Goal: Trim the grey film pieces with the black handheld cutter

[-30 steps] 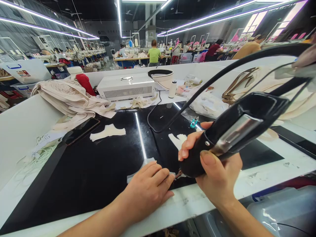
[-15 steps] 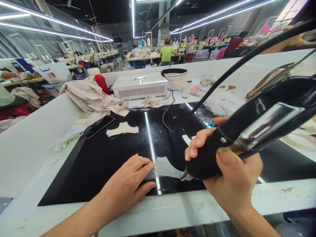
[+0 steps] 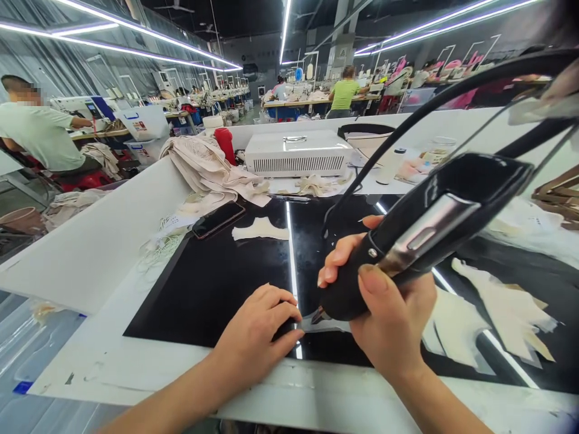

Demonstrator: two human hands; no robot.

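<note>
My right hand (image 3: 389, 313) is wrapped round a black corded handheld cutter (image 3: 407, 241) with a silver lever along its side, thumb on top. Its pointed metal tip (image 3: 318, 316) slants down onto a thin translucent piece (image 3: 328, 326) lying on the black glossy board (image 3: 203, 295). At the left end of that piece, the curved fingers and thumb of my left hand (image 3: 260, 322) close down on it, a short way from the tip. Part of the piece is hidden under the cutter and my right hand. A cream cut fabric piece (image 3: 261, 229) lies farther back on the board.
Cream cut pieces (image 3: 456, 325) lie on the right of the board. A phone (image 3: 218, 219) rests at its back left, beside heaped beige fabric (image 3: 203, 166). Behind stand a white vented box (image 3: 296, 155) and a white bottle (image 3: 391, 166). The cutter's cord (image 3: 434, 102) arches across the right.
The view has swung left and down, bringing in the cut pieces on the right. My left fingers have curled from lying flat. The cutter's tip is now nearer my left fingertips.
</note>
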